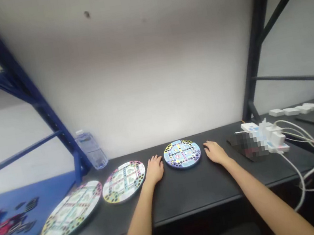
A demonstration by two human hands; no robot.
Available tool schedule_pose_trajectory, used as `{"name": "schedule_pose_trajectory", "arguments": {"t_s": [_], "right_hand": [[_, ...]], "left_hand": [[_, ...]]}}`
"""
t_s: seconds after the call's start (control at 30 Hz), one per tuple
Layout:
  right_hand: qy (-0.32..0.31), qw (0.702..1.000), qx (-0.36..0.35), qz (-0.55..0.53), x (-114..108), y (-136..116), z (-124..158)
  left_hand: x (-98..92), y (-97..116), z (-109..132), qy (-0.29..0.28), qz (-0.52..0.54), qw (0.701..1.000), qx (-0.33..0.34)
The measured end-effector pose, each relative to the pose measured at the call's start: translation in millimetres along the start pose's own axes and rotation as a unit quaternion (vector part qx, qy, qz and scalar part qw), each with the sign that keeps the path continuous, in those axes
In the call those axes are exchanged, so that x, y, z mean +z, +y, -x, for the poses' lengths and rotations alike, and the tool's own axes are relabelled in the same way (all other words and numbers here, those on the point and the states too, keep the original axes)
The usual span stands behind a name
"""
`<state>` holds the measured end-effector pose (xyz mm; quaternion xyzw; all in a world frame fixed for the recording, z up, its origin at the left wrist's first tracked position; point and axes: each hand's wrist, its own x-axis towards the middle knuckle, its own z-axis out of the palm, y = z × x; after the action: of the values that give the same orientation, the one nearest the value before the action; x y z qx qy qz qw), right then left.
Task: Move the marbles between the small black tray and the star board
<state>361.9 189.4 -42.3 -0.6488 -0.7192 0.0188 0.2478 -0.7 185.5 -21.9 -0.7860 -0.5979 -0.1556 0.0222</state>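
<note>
A person's left hand (154,170) and right hand (215,152) lay empty, fingers loosely apart, on the dark table (187,192), just either side of a round patterned board (182,153), which looked stiff and light, best taken by its rim.

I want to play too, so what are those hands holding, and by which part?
Nothing is held. The left hand and right hand rest empty on the table, on either side of a round board.
</note>
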Motion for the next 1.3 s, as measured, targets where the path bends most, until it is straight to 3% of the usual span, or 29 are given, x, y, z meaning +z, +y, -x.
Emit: {"name": "schedule_pose_trajectory", "arguments": {"t_s": [0.63,0.8,1.0,1.17,1.3], "right_hand": [[0.003,0.999,0.027,-0.032,-1.0,-0.9,0.3],[0.004,0.996,0.043,-0.075,5.4,-12.7,-2.7],[0.002,0.995,0.045,-0.091,9.1,-29.7,-4.1],[-0.002,0.993,0.042,-0.113,8.9,-26.0,-5.1],[0.002,0.98,0.05,-0.191,5.5,-20.3,-6.9]], "left_hand": [[-3.9,4.2,1.5,0.002,0.014,1.0,-0.007],[-6.7,7.5,3.7,0.007,0.036,0.999,-0.002],[-8.6,20.1,2.3,0.014,0.098,0.995,0.006],[-12.4,33.7,7.3,0.027,0.146,0.989,0.019],[-20.3,37.6,16.0,0.04,0.171,0.984,0.01]]}}
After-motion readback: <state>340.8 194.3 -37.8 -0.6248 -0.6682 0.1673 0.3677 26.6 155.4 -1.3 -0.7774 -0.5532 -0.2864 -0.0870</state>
